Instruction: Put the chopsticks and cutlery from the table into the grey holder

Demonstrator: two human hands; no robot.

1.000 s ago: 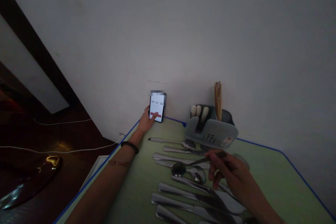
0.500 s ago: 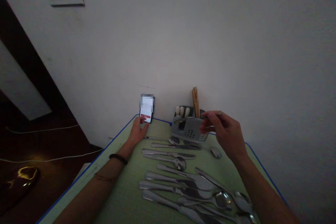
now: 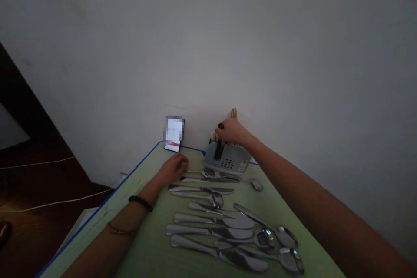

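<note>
Cutlery (image 3: 202,220) lies in a loose column on a pale green table (image 3: 146,247) edged in blue, all of it bare, shiny metal: broad-bladed knives (image 3: 218,190) and round-bowled spoons (image 3: 216,200), most handles directed left, with several pieces overlapping at the near end. Behind them, close to the wall (image 3: 286,61), stands a grey caddy (image 3: 238,155) with a perforated front, holding pale handles (image 3: 212,137) and wooden chopsticks (image 3: 233,113). Right hand (image 3: 231,131) is above the caddy, forearm extended from the lower right, wrist bent so that the fingers point left and down. Its fingertips are drawn together beside a small dark end (image 3: 221,126); whether they pinch it cannot be told. Left hand (image 3: 171,168) is low at the table's left side, palm down, fingers relaxed and half curled, nothing visible in its grasp; contact with the adjacent spoon handle cannot be confirmed. Phone (image 3: 174,132) leans upright just beyond it, screen lit. Compared with one second ago, the left hand is off the phone, and the right hand, then carrying a spoon over the cutlery, is now at the caddy.
</note>
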